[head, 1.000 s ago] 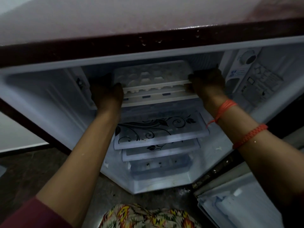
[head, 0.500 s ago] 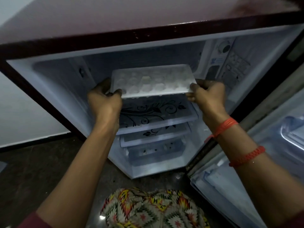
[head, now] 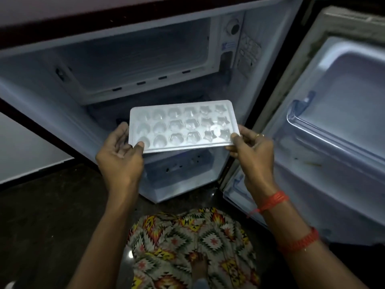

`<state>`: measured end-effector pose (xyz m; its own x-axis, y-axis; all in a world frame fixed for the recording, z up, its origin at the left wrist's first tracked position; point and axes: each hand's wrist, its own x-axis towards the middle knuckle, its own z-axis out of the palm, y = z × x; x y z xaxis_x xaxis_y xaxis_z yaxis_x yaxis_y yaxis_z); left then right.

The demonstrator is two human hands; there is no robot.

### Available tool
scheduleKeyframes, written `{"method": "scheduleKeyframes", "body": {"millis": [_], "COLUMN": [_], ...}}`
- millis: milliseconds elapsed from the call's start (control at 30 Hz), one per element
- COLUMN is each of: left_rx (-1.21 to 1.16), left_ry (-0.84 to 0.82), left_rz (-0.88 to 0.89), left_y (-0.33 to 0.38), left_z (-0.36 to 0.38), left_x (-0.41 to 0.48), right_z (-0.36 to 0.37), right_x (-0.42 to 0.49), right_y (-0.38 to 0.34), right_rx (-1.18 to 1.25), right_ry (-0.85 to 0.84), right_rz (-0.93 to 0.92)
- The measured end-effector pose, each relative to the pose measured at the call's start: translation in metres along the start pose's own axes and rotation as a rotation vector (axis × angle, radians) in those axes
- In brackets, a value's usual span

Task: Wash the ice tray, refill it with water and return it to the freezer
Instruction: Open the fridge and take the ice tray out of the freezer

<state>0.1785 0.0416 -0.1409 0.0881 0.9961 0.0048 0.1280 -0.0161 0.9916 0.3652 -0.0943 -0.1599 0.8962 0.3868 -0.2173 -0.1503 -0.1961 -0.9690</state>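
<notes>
A white plastic ice tray (head: 183, 126) with several shaped cells is held level in front of the open fridge, outside the freezer compartment (head: 133, 59). My left hand (head: 119, 151) grips its left end, thumb on the front corner. My right hand (head: 250, 149) pinches its right front corner, a ring on one finger. The cells look frosty; I cannot tell whether they hold ice or water. The freezer compartment at the top of the fridge stands open and shows nothing inside.
The fridge door (head: 337, 113) hangs open at the right, its shelves pale and see-through. A control dial (head: 234, 28) sits on the fridge's upper right wall. Dark floor (head: 41, 215) lies below. My patterned clothing (head: 187, 247) fills the bottom centre.
Both hands have drawn the ice tray out of the freezer compartment and lowered it toward me. The view has shifted, showing more of the open door.
</notes>
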Motion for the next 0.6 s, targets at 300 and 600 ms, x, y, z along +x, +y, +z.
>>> {"method": "scheduleKeyframes", "body": {"millis": [300,600], "left_rx": [0.032,0.1], "left_ry": [-0.061,-0.224], "left_rz": [-0.057,-0.109], "left_y": [-0.004,-0.012], "left_z": [0.008,0.033], "left_x": [-0.061,-0.134], "right_z": [-0.062,-0.136], "right_x": [-0.053,-0.103], "right_y": [0.038,0.073], "right_rx": [0.024,0.135], "right_ry": [0.149,0.339], "right_rz": [0.105,0.177]}}
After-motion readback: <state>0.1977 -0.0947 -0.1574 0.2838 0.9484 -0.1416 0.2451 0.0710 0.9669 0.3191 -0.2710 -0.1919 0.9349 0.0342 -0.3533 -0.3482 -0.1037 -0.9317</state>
